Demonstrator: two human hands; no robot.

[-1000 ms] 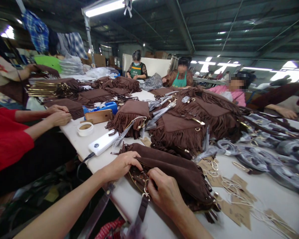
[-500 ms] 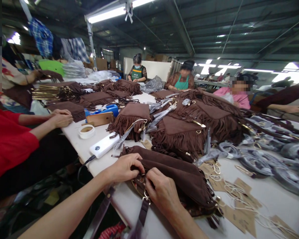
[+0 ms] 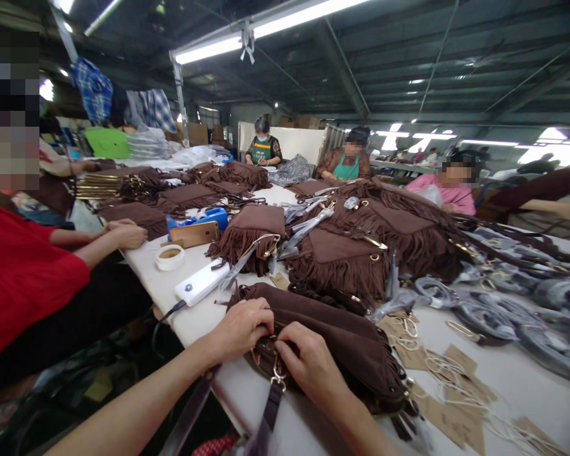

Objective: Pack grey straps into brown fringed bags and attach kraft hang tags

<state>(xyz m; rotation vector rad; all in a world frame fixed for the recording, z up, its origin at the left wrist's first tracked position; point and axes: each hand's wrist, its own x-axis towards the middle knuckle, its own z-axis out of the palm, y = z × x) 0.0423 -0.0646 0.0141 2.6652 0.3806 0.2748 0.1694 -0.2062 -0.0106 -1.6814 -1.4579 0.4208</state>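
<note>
A dark brown fringed bag (image 3: 332, 339) lies at the near edge of the white table, its zipped side toward me. My left hand (image 3: 244, 326) is closed at the bag's left end, thumb and fingertips pinching near the zip. Beside it, my right hand (image 3: 308, 358) is closed on the same edge, its fingertips close to the left ones. What exactly sits between the fingertips is too small to tell. Below them a metal clasp (image 3: 278, 380) joins a dark strap (image 3: 270, 411) that hangs over the table edge.
Fringed brown bags (image 3: 342, 259) are piled behind. To the left are a white power bank (image 3: 202, 283), tape roll (image 3: 170, 257) and phone (image 3: 194, 234). Cardboard tags (image 3: 449, 411) and wrapped straps (image 3: 489, 316) lie right. A person in red (image 3: 23, 278) sits left; several others work farther back.
The view has shifted slightly, showing more of the person in red. Both my hands stay at the same end of the bag, with small finger movements.
</note>
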